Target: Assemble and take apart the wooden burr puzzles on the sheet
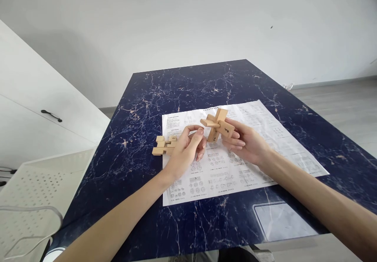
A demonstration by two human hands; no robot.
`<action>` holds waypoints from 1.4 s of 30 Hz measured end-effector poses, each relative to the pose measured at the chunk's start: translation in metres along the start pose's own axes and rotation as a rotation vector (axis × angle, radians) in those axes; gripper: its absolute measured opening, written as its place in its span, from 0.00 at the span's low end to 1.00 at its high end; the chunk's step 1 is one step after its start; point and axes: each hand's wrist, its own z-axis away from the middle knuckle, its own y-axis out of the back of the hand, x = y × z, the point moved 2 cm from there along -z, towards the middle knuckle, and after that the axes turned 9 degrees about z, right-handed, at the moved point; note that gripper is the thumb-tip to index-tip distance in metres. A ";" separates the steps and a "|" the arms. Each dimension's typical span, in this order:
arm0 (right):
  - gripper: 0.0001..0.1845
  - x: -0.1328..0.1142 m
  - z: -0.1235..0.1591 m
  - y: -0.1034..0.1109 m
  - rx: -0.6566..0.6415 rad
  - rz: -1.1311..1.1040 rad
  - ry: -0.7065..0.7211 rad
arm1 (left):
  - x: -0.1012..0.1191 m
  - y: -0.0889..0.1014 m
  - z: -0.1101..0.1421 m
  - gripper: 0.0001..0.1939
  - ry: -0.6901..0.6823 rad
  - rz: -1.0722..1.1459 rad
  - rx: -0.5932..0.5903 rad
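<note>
A wooden interlocking puzzle point(221, 126) of several crossed pale pieces, with dark numerals on two of them, is held tilted above the printed sheet. My right hand point(246, 140) grips it from the right, with fingers wrapped behind and below. Just left of the puzzle is my left hand point(190, 146), its fingers curled and thumb against the index finger, with nothing visible between them. Beyond the left wrist, notched wooden pieces point(160, 151) lie at the left edge of the paper, partly hidden by that hand. One of these also bears a numeral.
The large instruction sheet point(218, 183) with small printed diagrams lies on the dark blue marbled table point(176, 93). A pale rectangular panel point(284, 221) is at the near right edge. On the left stand a white cabinet point(44, 81) and a perforated white surface point(35, 191) with a cable.
</note>
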 end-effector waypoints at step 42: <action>0.17 -0.010 0.000 0.004 0.191 0.049 0.141 | -0.002 -0.004 0.007 0.13 0.046 -0.358 -0.124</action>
